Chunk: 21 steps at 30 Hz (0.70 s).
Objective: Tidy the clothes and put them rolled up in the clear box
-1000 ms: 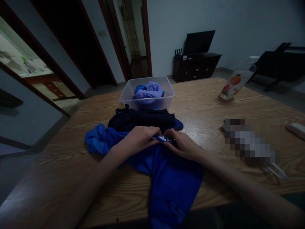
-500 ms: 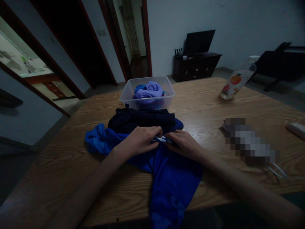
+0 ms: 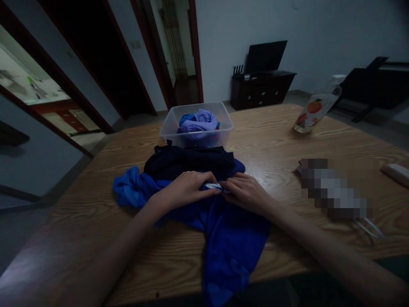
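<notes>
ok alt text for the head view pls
Both hands, left hand and right hand, pinch a bright blue cloth garment on a wooden table; behind lie a dark navy garment and a clear plastic tub of clothes.

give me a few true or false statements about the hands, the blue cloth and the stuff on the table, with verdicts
1. Both hands rest on the blue garment. True: the left hand and the right hand meet at a small white and blue strip on it.
2. The clear plastic bin is empty. False: it holds bunched purple and blue cloth.
3. A dark navy garment lies between the bin and the hands. True.
4. The blue garment lies wholly on the table. False: its near end hangs over the table's front edge.
5. The bottle with the orange fruit picture stands left of the bin. False: it is at the far right of the table.
</notes>
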Available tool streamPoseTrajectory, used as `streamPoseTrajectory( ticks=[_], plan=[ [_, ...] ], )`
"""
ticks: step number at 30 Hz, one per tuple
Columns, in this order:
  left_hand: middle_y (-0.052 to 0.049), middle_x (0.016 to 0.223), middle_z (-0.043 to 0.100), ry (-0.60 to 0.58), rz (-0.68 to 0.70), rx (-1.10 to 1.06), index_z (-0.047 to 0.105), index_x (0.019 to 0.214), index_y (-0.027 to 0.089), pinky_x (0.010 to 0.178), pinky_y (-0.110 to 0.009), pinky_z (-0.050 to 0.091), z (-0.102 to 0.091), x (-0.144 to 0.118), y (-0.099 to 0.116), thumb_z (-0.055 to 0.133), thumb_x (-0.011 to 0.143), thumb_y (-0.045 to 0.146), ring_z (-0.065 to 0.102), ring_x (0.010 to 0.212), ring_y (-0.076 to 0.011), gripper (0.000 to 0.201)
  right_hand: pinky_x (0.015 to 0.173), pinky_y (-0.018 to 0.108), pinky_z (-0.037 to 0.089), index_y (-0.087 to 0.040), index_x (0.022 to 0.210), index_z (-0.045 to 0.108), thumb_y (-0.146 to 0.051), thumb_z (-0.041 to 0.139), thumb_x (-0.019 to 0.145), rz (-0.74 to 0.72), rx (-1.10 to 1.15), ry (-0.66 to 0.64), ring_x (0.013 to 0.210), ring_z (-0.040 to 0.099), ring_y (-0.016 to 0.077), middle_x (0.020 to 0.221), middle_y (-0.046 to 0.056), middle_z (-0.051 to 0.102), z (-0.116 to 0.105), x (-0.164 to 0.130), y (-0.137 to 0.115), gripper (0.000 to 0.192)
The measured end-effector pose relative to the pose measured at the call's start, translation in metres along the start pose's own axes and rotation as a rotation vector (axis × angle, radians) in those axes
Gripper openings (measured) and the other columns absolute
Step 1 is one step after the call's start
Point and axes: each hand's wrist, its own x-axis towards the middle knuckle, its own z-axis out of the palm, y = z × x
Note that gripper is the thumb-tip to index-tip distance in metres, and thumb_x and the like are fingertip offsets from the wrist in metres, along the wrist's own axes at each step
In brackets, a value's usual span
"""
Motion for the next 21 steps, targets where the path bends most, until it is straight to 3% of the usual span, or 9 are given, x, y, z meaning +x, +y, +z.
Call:
streamPoseTrajectory(
  ticks=[6, 13, 21],
  plan=[
    [-0.003, 0.107, 0.076, 0.023, 0.021, 0.027, 0.065, 0.114, 0.023, 0.085, -0.028, 0.049, -0.0026, -0.0004, 0.0027, 0.059, 0.104, 0.045, 0.073, 0.099, -0.0213, 0.025, 0.074, 0.035, 0.046, -0.018, 0.117, 0.064, -0.031, 0.055, 0.107, 0.121, 0.149, 0.011, 0.085, 0.066, 0.0239, 0.096, 0.008, 0.073, -0.0026, -0.0008, -0.0028, 0.019],
    [-0.003, 0.115, 0.074, 0.038, 0.083, 0.079, 0.065, 0.116, 0.024, 0.087, -0.027, 0.049, -0.002, -0.0014, 0.0017, 0.06, 0.104, 0.037, 0.072, 0.106, -0.02, 0.018, 0.076, 0.032, 0.047, -0.018, 0.115, 0.07, -0.034, 0.055, 0.108, 0.281, 0.419, -0.118, 0.088, 0.071, 0.0223, 0.1, 0.008, 0.075, -0.0043, 0.0016, -0.0026, 0.023],
    [0.0, 0.113, 0.075, 0.057, 0.096, 0.039, 0.066, 0.117, 0.025, 0.084, -0.025, 0.047, -0.0033, -0.0017, 0.0019, 0.066, 0.101, 0.038, 0.072, 0.104, -0.0185, 0.021, 0.068, 0.028, 0.041, -0.017, 0.106, 0.07, -0.03, 0.06, 0.105, 0.304, 0.498, -0.099, 0.077, 0.067, 0.0187, 0.089, 0.005, 0.073, -0.005, 0.0032, -0.0008, 0.017]
  ],
)
